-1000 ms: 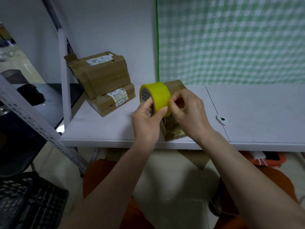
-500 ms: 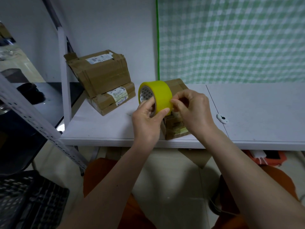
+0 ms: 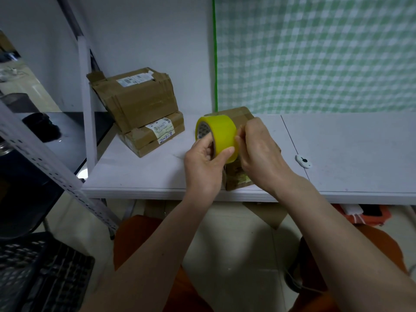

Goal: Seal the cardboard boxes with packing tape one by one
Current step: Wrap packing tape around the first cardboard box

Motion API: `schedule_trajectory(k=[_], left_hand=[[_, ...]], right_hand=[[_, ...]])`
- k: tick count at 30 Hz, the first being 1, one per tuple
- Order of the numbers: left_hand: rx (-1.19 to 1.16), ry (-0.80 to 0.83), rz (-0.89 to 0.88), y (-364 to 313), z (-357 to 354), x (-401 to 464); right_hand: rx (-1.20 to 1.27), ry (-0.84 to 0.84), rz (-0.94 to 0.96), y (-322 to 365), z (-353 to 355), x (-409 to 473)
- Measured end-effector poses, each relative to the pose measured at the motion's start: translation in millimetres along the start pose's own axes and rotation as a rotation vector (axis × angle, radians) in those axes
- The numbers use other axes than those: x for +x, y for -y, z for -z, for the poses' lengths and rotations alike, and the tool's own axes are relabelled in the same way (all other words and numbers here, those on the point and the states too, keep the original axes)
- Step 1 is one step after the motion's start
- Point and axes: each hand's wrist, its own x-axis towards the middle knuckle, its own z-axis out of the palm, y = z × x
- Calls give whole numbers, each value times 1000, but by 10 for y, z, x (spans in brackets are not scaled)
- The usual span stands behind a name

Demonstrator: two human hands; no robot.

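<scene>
A yellow roll of packing tape (image 3: 221, 131) is held up in front of me, above the table's front edge. My left hand (image 3: 206, 164) grips the roll, thumb on its outer face and fingers in the core. My right hand (image 3: 258, 152) pinches at the roll's right edge with thumb and fingertips. Directly behind the roll and my right hand stands a small cardboard box (image 3: 238, 179), mostly hidden. Two more cardboard boxes sit at the back left: a flat one (image 3: 155, 137) with a larger, tilted one (image 3: 139, 97) leaning on it.
The white table (image 3: 349, 154) stretches to the right, with a small white cutter (image 3: 304, 161) lying on it. A green checked cloth (image 3: 315, 52) hangs behind. A metal shelf post (image 3: 86, 113) stands at the left, a black crate (image 3: 40, 273) on the floor below.
The roll has shifted slightly in my hands and my right fingertips have moved along its right edge. The boxes have not moved.
</scene>
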Motion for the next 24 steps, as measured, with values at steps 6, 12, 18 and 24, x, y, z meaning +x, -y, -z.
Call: schedule_trajectory(k=[6, 12, 18, 24], left_hand=[[-40, -10, 18, 0, -6, 19], [-22, -25, 22, 26, -4, 2], [51, -31, 12, 37, 18, 47], [101, -28, 60, 52, 13, 70]], right_hand=[[114, -195, -58, -14, -47, -41], [-13, -192, -17, 8, -51, -32], [-10, -61, 3, 77, -29, -42], [69, -80, 1, 85, -9, -29]])
